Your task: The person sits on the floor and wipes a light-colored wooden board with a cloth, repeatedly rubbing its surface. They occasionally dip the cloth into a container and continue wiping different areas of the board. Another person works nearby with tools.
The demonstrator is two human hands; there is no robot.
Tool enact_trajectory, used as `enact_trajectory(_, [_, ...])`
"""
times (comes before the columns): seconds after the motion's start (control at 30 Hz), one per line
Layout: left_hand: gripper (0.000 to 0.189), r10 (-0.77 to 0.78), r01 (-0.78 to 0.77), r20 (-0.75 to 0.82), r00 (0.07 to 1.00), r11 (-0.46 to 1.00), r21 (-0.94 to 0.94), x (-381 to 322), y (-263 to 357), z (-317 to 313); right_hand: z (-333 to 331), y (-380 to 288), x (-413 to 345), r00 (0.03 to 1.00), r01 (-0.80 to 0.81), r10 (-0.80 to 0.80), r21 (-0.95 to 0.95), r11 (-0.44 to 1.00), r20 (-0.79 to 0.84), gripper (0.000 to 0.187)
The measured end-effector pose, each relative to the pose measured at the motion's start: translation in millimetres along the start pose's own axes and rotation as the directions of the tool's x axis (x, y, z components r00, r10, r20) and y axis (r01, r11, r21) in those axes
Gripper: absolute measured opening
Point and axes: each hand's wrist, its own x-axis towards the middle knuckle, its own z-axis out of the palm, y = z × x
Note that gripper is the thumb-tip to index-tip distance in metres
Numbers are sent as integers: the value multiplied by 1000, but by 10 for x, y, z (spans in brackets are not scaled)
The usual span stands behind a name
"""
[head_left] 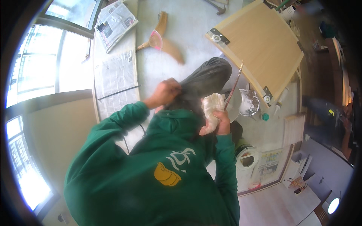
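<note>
My left hand (167, 91), its fingers bent and blurred, is beside the dark trouser leg (209, 73); whether it pinches the fabric cannot be told. My right hand (222, 122) grips a crumpled off-white cloth or paper (212, 106) together with a thin, paint-stained stick (234, 87) that points up and away. Just beyond that hand stands a clear plastic-lined container (249, 102), with a teal cap (265, 116) near it. A pale wooden panel (257, 48) with metal roller fittings at its corners lies tilted ahead on the right.
A short straw broom (155, 42) and a hammer (219, 10) lie ahead. Stacked newspapers (116, 25) and a dark rod (118, 92) are on the left. A round bucket (247, 158), a cartridge tube (282, 99) and a newspaper (268, 166) are on the right.
</note>
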Motion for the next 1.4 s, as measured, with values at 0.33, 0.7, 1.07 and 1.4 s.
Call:
enact_trajectory(0.33, [10,-235,240,77,969,969,-51,-606,173,-107,-169,12,-163,983,-162,174,-180,970,54,46])
enact_trajectory(0.7, [20,16,69,275,961,952,-297,-389,454,-193,112,-264,-605,995,-26,16,104,994,96,63])
enact_trajectory(1.07, [35,276,-308,148,950,908,283,-548,-1238,396,412,-132,-644,967,-54,51,8,998,251,51])
enact_trajectory(1.4, [36,90,-101,84,992,985,143,-223,-678,170,78,28,-790,987,63,-78,106,992,140,46])
